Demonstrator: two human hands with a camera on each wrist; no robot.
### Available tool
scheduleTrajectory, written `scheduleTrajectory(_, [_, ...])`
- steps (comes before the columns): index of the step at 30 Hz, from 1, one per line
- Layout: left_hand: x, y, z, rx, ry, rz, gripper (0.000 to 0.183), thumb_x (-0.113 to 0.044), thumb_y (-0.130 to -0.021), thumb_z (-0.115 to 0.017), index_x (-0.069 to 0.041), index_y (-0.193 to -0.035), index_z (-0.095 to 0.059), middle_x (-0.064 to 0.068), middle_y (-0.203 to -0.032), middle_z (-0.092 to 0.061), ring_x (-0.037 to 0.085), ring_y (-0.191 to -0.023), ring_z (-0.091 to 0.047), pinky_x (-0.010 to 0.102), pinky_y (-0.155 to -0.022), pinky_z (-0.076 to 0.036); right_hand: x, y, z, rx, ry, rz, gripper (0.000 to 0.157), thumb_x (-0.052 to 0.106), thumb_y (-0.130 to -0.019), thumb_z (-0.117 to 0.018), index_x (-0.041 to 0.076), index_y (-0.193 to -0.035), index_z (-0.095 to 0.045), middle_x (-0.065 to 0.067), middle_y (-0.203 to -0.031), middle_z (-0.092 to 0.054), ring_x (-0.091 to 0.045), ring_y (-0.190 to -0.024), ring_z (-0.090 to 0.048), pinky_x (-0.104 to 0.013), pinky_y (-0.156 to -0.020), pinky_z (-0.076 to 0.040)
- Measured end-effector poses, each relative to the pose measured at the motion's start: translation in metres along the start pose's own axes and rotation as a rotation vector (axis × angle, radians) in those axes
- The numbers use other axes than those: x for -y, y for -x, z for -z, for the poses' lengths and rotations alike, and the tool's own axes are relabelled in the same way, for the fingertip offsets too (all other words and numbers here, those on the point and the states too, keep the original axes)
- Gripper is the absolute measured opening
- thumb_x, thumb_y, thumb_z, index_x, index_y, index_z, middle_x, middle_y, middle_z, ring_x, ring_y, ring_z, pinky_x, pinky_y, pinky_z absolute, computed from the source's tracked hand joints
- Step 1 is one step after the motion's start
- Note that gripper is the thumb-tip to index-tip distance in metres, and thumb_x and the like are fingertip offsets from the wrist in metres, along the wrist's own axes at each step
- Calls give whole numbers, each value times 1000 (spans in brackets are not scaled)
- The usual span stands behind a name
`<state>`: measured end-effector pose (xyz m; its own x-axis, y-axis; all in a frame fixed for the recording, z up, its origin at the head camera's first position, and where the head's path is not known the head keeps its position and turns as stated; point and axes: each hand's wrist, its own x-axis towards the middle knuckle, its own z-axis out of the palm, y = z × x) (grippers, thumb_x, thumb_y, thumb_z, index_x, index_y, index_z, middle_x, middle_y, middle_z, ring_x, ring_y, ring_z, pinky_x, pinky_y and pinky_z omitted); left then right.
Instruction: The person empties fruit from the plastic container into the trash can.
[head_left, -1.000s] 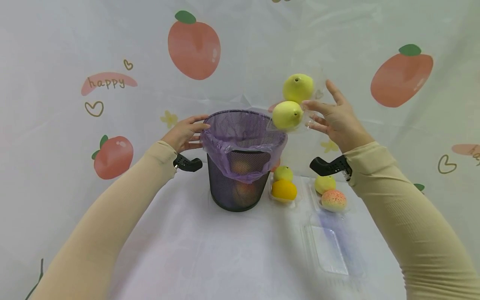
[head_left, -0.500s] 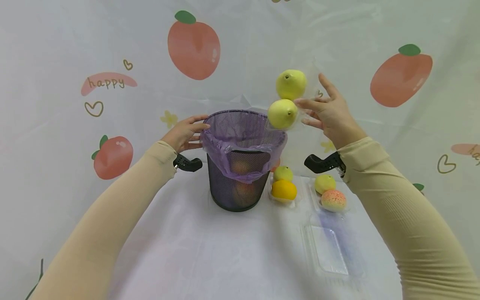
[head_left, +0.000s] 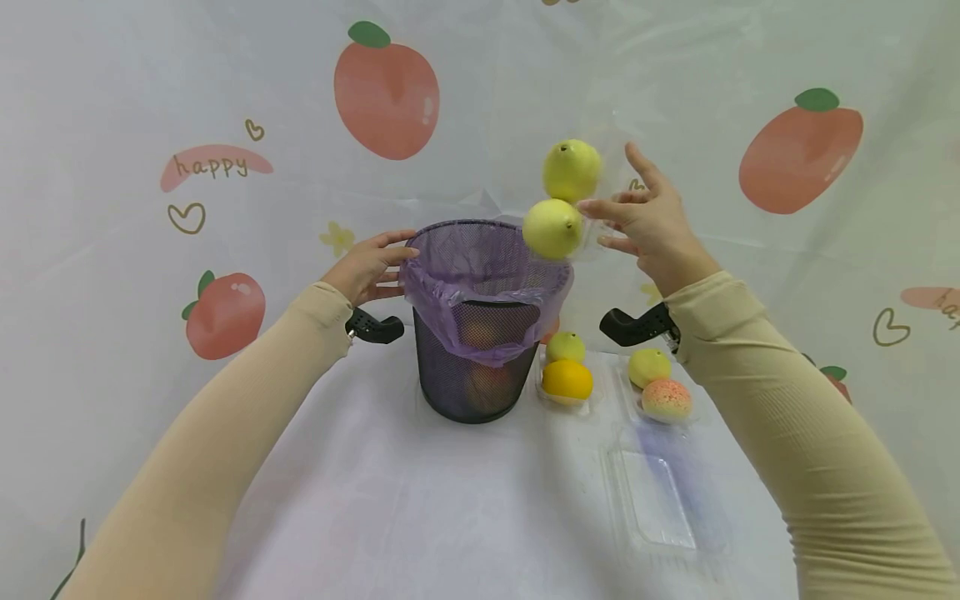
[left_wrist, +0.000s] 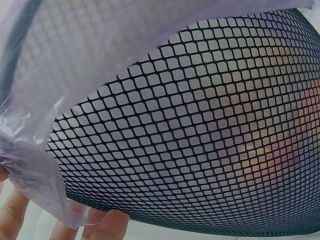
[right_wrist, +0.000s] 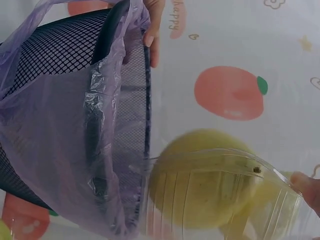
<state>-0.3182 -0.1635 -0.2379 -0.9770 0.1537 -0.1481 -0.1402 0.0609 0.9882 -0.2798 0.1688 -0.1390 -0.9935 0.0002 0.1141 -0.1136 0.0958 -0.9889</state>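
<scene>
My left hand (head_left: 367, 268) grips the left rim of a black mesh trash bin (head_left: 474, 400) lined with a purple plastic bag (head_left: 510, 329). In the left wrist view its fingertips (left_wrist: 112, 225) touch the bag and mesh. My right hand (head_left: 660, 229) pinches the edge of a clear plastic box (right_wrist: 225, 155), with a thumb or finger tip showing on it in the right wrist view. Two yellow-green round fruits, an upper fruit (head_left: 572, 170) and a lower fruit (head_left: 552, 229), are in the box, tilted beside and above the bin's right rim. Blurred reddish and yellow shapes show through the mesh.
Right of the bin sits a clear box with a yellow-green fruit (head_left: 565, 347) and an orange-yellow fruit (head_left: 567, 380). Farther right, another holds a yellow-green fruit (head_left: 648, 367) and a speckled pink fruit (head_left: 667, 400). A clear plastic tray (head_left: 656, 500) lies on the white cloth nearer.
My right hand has moved left with the box and its two fruits, bringing the lower fruit over the bin's right rim. My left hand and the bin have stayed put.
</scene>
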Motion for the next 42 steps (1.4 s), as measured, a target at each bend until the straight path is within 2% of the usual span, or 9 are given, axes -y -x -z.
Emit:
scheduleTrajectory(7, [0, -1, 0, -4, -7, 5, 56, -24, -100, -54, -28, -152, -32, 7, -150, -36, 23, -117, -51, 40, -103, -43, 2, 1, 1, -21, 26, 29, 92, 13, -78, -81, 56, -143, -30, 5, -106, -35, -16, -96, -44, -43, -102, -45])
scheduleTrajectory(14, [0, 0, -1, -8, -8, 6, 56, -23, -100, -54, -28, -151, -32, 7, -149, -37, 24, -119, -50, 40, -104, -43, -1, 0, 2, -26, 13, 17, 90, 14, -80, -79, 58, -141, -30, 2, -127, -34, -19, -111, -43, -46, -107, -41])
scheduleTrajectory(21, [1, -1, 0, -16, 0, 4, 56, -24, -100, -54, -28, -152, -32, 7, -149, -37, 23, -118, -50, 41, -104, -42, -3, 2, 8, -7, -92, 36, 92, 16, -79, -80, 57, -143, -28, 7, -103, -38, -15, -96, -47, -39, -98, -49])
scheduleTrajectory(24, [2, -2, 0, -14, 2, 3, 56, -23, -100, -54, -28, -152, -32, 6, -148, -37, 23, -118, -50, 41, -104, -43, -5, 5, 13, 16, -179, 14, 93, 15, -82, -78, 56, -145, -24, 4, -128, -41, -22, -119, -47, -33, -91, -53])
scheduleTrajectory(26, [2, -1, -1, -15, 3, 3, 56, -23, -100, -53, -28, -152, -32, 5, -146, -38, 22, -117, -50, 41, -104, -43, -8, 7, 18, 37, -236, -2, 91, 15, -85, -74, 56, -146, -21, 0, -153, -23, -29, -138, -32, -36, -96, -51])
scheduleTrajectory(28, [2, -1, -2, -19, 3, 4, 56, -23, -100, -53, -28, -152, -32, 5, -144, -40, 23, -117, -50, 41, -104, -43, -11, 10, 23, 60, -282, -25, 89, 17, -88, -71, 57, -146, -17, 1, -162, 0, -35, -146, -14, -40, -104, -43])
scheduleTrajectory(30, [2, -1, -2, -21, 4, 6, 56, -23, -100, -54, -28, -151, -32, 4, -142, -40, 23, -117, -50, 41, -105, -42, -15, 13, 31, 83, -316, -42, 87, 21, -90, -70, 57, -147, -15, 2, -162, 1, -37, -147, -11, -41, -106, -38])
scheduleTrajectory(38, [2, -2, -1, -16, -2, 1, 56, -24, -100, -54, -29, -152, -32, 5, -145, -38, 24, -119, -49, 42, -106, -42, -35, 24, 51, 167, -398, -91, 76, 26, -94, -64, 55, -148, -17, 0, -161, -3, -37, -144, -17, -34, -89, -52])
scheduleTrajectory(42, [3, -2, 0, -13, -7, -2, 57, -24, -100, -54, -29, -152, -31, 5, -145, -38, 24, -120, -49, 42, -105, -42, -46, 34, 55, 223, -490, -67, 68, 21, -96, -60, 44, -149, -25, -2, -152, -21, -27, -127, -47, -34, -81, -57])
